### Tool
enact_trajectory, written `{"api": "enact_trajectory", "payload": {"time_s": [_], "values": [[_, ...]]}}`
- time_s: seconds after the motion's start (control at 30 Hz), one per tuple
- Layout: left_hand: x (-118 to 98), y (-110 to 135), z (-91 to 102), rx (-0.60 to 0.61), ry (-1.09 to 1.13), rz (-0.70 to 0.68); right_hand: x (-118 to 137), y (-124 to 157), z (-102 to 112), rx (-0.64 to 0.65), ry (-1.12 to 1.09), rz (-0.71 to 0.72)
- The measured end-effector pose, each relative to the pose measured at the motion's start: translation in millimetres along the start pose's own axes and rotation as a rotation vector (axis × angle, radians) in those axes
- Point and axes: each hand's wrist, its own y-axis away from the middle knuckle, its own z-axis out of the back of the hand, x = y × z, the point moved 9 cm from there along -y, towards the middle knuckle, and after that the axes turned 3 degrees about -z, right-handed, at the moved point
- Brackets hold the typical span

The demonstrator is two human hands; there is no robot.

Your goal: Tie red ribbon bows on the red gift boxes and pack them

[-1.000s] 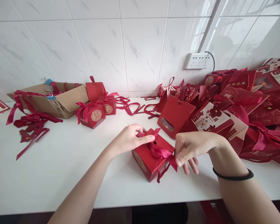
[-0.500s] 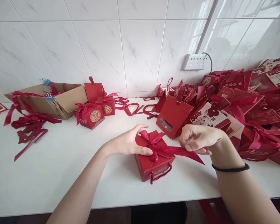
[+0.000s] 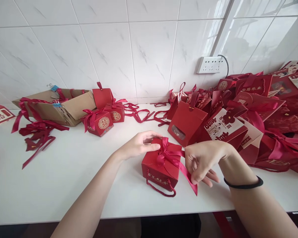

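Note:
A red gift box [image 3: 161,177] with gold lettering and a twisted cord handle [image 3: 161,192] stands on the table before me. A pinkish-red satin ribbon [image 3: 166,152] is tied in a bow on its lid. My left hand [image 3: 145,142] grips the box's far left edge, thumb on the lid beside the bow and fingers along the back. To the right of the box, my right hand [image 3: 201,162] pinches a long ribbon tail between thumb and forefinger, its other fingers loosely curled. The tail's pointed end hangs below the pinch.
Smaller red boxes [image 3: 98,123] stand at the back left, beside a cardboard box [image 3: 74,102] draped with ribbons. Loose ribbons [image 3: 37,134] lie left of them. Piled red boxes [image 3: 253,86] fill the right side. A tall red box [image 3: 187,120] stands behind my right hand. A power socket [image 3: 210,65] is on the wall.
The gift box has turned, so its lettered, handled side now faces me. My left hand has shifted up to its far left edge. My right hand has moved left and down with the ribbon tail.

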Motion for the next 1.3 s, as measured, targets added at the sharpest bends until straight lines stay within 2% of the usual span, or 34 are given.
{"api": "enact_trajectory", "payload": {"time_s": [0.07,0.1,0.17,0.2,0.23,0.27,0.3,0.37,0.47,0.57,0.63,0.77,0.83,0.9,1.03,1.07,1.13,1.3], "values": [[8.2,-1.5,3.2,-0.037,0.027,0.038,6.7,4.6,0.4,0.007,-0.074,0.126],[12.2,-2.0,5.3,-0.058,0.038,0.059,15.1,9.8,8.9,-0.063,-0.148,0.267],[16.8,-3.1,8.4,-0.089,0.065,0.073,28.4,30.6,42.3,-0.361,-0.339,0.593],[17.5,-3.8,8.5,-0.093,0.083,0.069,27.8,42.9,59.4,-0.543,-0.417,0.707],[18.3,-4.5,7.9,-0.092,0.100,0.069,24.2,51.1,71.3,-0.692,-0.460,0.757],[19.4,-4.9,7.1,-0.093,0.109,0.078,20.9,52.8,77.7,-0.783,-0.458,0.745],[20.7,-5.2,6.2,-0.095,0.105,0.094,19.8,48.0,79.0,-0.803,-0.415,0.693],[21.5,-5.2,4.6,-0.094,0.082,0.118,22.3,29.1,70.6,-0.697,-0.264,0.567],[12.9,-3.0,8.5,-0.096,0.076,0.079,23.8,7.4,49.3,-0.513,-0.061,0.413],[2.7,4.5,20.8,-0.083,0.049,0.058,26.0,3.8,34.8,-0.466,0.048,0.330],[-0.8,10.9,25.6,-0.011,-0.023,0.073,29.4,6.5,28.3,-0.468,0.105,0.296],[1.9,21.3,15.3,0.241,-0.167,0.106,34.0,10.6,22.3,-0.493,0.176,0.238],[4.3,20.8,12.9,0.252,-0.165,0.117,34.8,10.4,25.5,-0.549,0.212,0.216],[4.4,15.4,20.3,0.120,-0.113,0.112,38.4,10.2,32.9,-0.645,0.223,0.257],[-6.1,14.4,63.1,-0.449,-0.046,-0.043,47.9,20.2,57.3,-1.010,0.253,0.469],[-8.9,17.4,70.3,-0.552,-0.071,-0.085,48.2,22.2,61.9,-1.093,0.278,0.503],[-13.1,20.6,74.9,-0.641,-0.148,-0.148,47.7,21.3,67.4,-1.185,0.323,0.551],[-24.7,26.7,71.1,-0.723,-0.417,-0.232,47.6,11.9,71.5,-1.246,0.402,0.616]]}}
